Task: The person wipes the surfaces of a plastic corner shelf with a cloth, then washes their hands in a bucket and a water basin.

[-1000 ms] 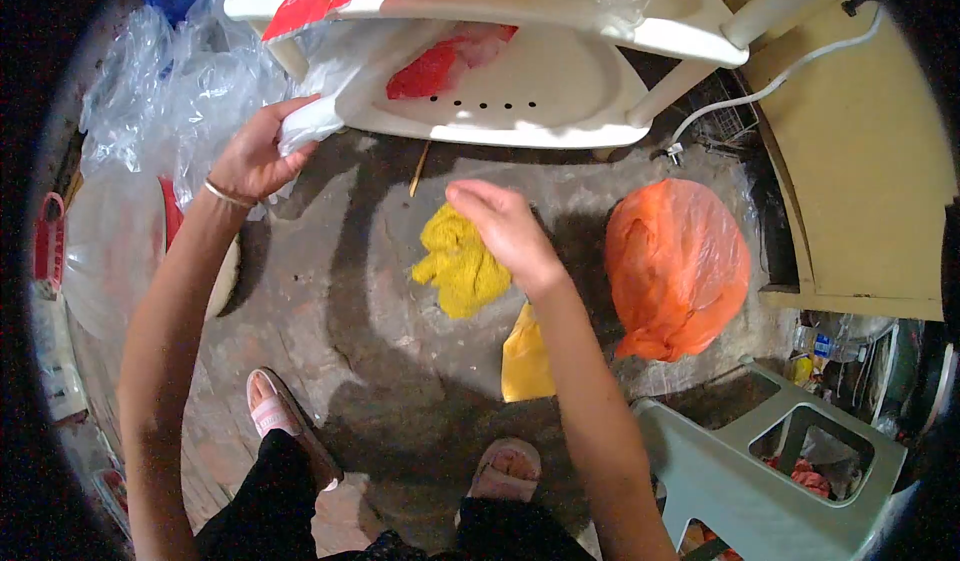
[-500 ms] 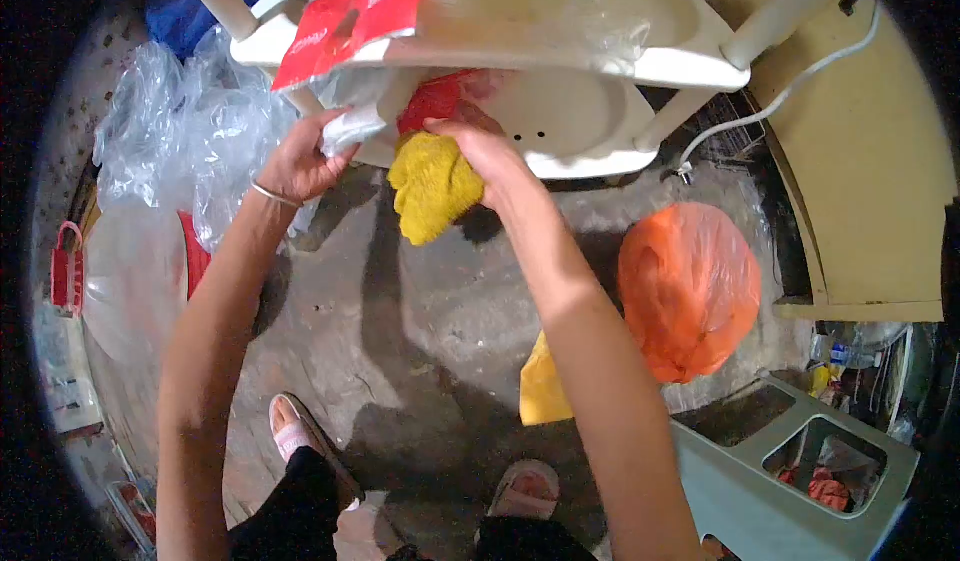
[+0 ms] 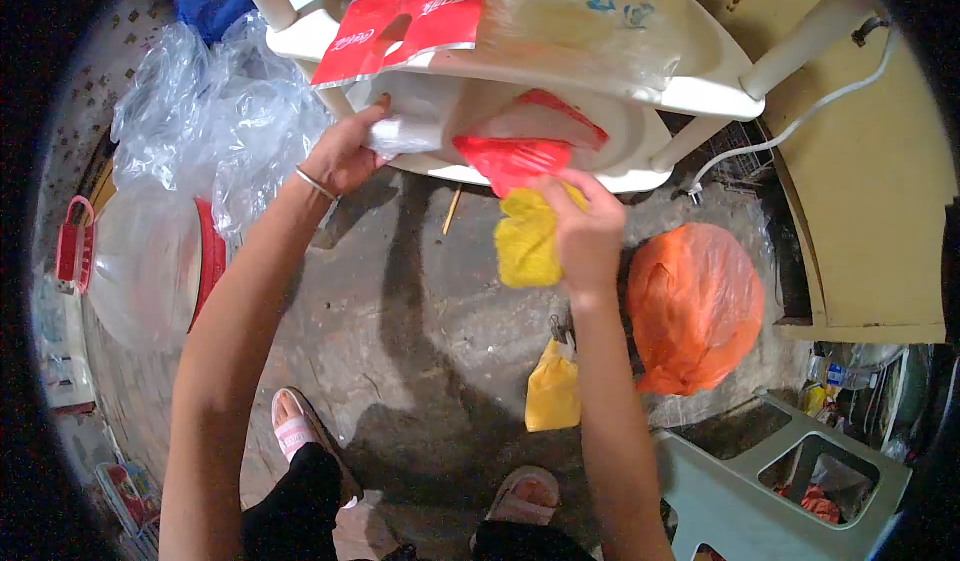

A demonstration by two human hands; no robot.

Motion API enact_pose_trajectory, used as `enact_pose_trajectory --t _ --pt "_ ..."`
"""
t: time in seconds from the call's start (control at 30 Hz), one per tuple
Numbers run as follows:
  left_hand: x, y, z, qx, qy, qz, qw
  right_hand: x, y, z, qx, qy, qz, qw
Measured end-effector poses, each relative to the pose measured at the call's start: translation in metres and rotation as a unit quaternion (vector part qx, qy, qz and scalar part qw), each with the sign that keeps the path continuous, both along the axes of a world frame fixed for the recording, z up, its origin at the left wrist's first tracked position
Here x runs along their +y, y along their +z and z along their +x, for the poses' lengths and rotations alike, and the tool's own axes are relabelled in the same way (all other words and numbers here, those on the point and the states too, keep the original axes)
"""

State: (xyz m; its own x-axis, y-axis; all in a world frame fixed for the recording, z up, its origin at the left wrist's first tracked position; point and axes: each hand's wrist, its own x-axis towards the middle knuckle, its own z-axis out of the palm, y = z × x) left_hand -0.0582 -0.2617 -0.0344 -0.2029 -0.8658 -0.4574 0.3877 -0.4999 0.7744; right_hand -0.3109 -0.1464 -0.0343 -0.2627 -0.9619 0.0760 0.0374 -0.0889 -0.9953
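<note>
The red bag point(image 3: 515, 158) now stretches over the lower shelf's front lip point(image 3: 645, 176) toward us, and our right hand point(image 3: 592, 236) is back from inside the shelf. Our fingers there are closed on the yellow cloth point(image 3: 527, 246); the bag's near end meets them, though we cannot tell whether we pinch it too. We judge this as drawing the bag outward, with part of it on the shelf. Our left hand point(image 3: 345, 161) is clamped on white plastic point(image 3: 408, 134), left of the red bag.

Above our grips, the upper shelf point(image 3: 715, 91) bears a red sheet point(image 3: 400, 21) and a clear bag point(image 3: 640, 51) with blue writing; its contents are unclear. Right of our right grip sits the orange bag point(image 3: 695, 311), contents hidden. Below and farther right, the stool's point(image 3: 740, 481) opening shows red scraps point(image 3: 820, 504). Left of our left grip, the jug point(image 3: 140, 271) lies beside clear plastic point(image 3: 225, 111).
</note>
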Motion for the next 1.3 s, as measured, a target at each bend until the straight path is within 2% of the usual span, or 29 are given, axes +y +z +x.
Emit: enact_pose_trajectory --t 0.07,0.1,0.13,0.17,0.2,0.23,0.27,0.3,0.33,0.37,0.4,0.47,0.5,0.53,0.57,0.6,0.67,0.73,0.77,0.8,0.83,0.87,0.93,0.97,1.0,1.07,1.1,1.23,1.3 --pt "0.002 -0.005 -0.008 -0.112 -0.028 -0.072 0.991 0.014 0.019 -0.009 0.062 -0.121 0.078 0.988" --pt "0.013 0.003 -0.018 -0.223 0.012 -0.082 0.971 0.017 0.023 -0.012 0.061 -0.122 0.078 0.988" --pt "0.016 0.002 -0.018 -0.224 0.011 -0.081 0.971 0.019 0.025 -0.015 0.055 -0.133 0.055 0.988" --pt "0.017 0.002 -0.018 -0.355 0.000 -0.149 0.923 0.019 0.028 -0.016 0.049 -0.144 0.030 0.988" --pt "0.018 0.000 -0.017 -0.476 -0.011 -0.214 0.853 0.018 0.032 -0.013 0.049 -0.143 0.030 0.988" --pt "0.022 -0.005 -0.018 -0.491 0.049 -0.227 0.840 0.015 0.035 -0.006 0.012 -0.114 0.009 0.993" --pt "0.024 -0.007 -0.015 -0.491 0.050 -0.227 0.839 0.011 0.037 0.001 -0.026 -0.085 -0.013 0.996" --pt "0.024 -0.008 -0.007 -0.497 0.063 -0.275 0.821 0.004 0.027 0.007 -0.001 -0.074 -0.075 0.994" --pt "0.031 0.005 -0.010 -0.501 0.075 -0.321 0.800 -0.001 0.030 0.017 -0.002 -0.074 -0.075 0.994" --pt "0.040 0.016 -0.013 -0.460 0.076 -0.291 0.835 -0.005 0.033 0.030 -0.089 -0.028 -0.049 0.994" --pt "0.043 0.018 -0.011 -0.460 0.076 -0.291 0.835 -0.011 0.035 0.043 -0.174 0.018 -0.022 0.984" --pt "0.047 0.018 -0.006 -0.463 0.092 -0.324 0.820 -0.029 0.028 0.068 -0.103 0.018 -0.063 0.993" --pt "0.050 0.019 -0.006 -0.499 0.100 -0.364 0.780 -0.036 0.028 0.081 -0.089 0.031 -0.086 0.992" --pt "0.049 0.015 -0.001 -0.498 0.099 -0.363 0.781 -0.043 0.027 0.092 -0.075 0.045 -0.109 0.990" --pt "0.047 0.009 0.006 -0.525 0.096 -0.353 0.768 -0.049 0.025 0.099 -0.003 0.045 -0.106 0.993" --pt "0.047 0.006 0.009 -0.551 0.093 -0.343 0.755 -0.048 0.023 0.101 -0.003 0.045 -0.105 0.993" --pt "0.047 -0.001 0.012 -0.560 0.122 -0.298 0.764 -0.043 0.021 0.104 -0.042 0.108 -0.018 0.993" --pt "0.056 0.008 0.008 -0.464 0.104 -0.270 0.837 -0.034 0.011 0.103 -0.038 0.114 -0.047 0.992" --pt "0.060 0.009 0.008 -0.464 0.102 -0.268 0.838 -0.027 0.004 0.101 -0.075 0.106 -0.061 0.990" --pt "0.062 0.012 0.006 -0.558 0.096 -0.371 0.736 -0.020 0.003 0.097 -0.113 0.097 -0.077 0.986" --pt "0.062 0.016 0.004 -0.633 0.089 -0.465 0.613 -0.013 0.000 0.092 -0.100 0.106 -0.052 0.988" --pt "0.063 0.020 0.000 -0.631 0.087 -0.466 0.614 -0.006 -0.001 0.090 -0.099 0.103 -0.051 0.988" --pt "0.066 0.028 -0.012 -0.664 0.063 -0.502 0.551 0.011 -0.002 0.084 -0.127 0.121 -0.050 0.983" --pt "0.064 0.027 -0.012 -0.656 0.020 -0.524 0.543 0.020 -0.004 0.083 -0.184 0.143 -0.022 0.972" --pt "0.064 0.029 -0.016 -0.652 0.020 -0.526 0.545 0.028 -0.004 0.081 -0.179 0.154 0.001 0.972" --pt "0.066 0.032 -0.025 -0.626 -0.119 -0.551 0.540 0.046 -0.005 0.077 -0.184 0.170 0.027 0.968" --pt "0.064 0.030 -0.028 -0.642 -0.138 -0.546 0.520 0.054 -0.004 0.075 -0.185 0.182 0.050 0.964" --pt "0.046 0.020 -0.026 -0.708 -0.121 -0.499 0.485 0.076 -0.003 0.070 -0.176 0.200 0.082 0.960" --pt "0.041 0.022 -0.024 -0.711 -0.125 -0.476 0.502 0.085 0.001 0.067 -0.182 0.207 0.100 0.956"
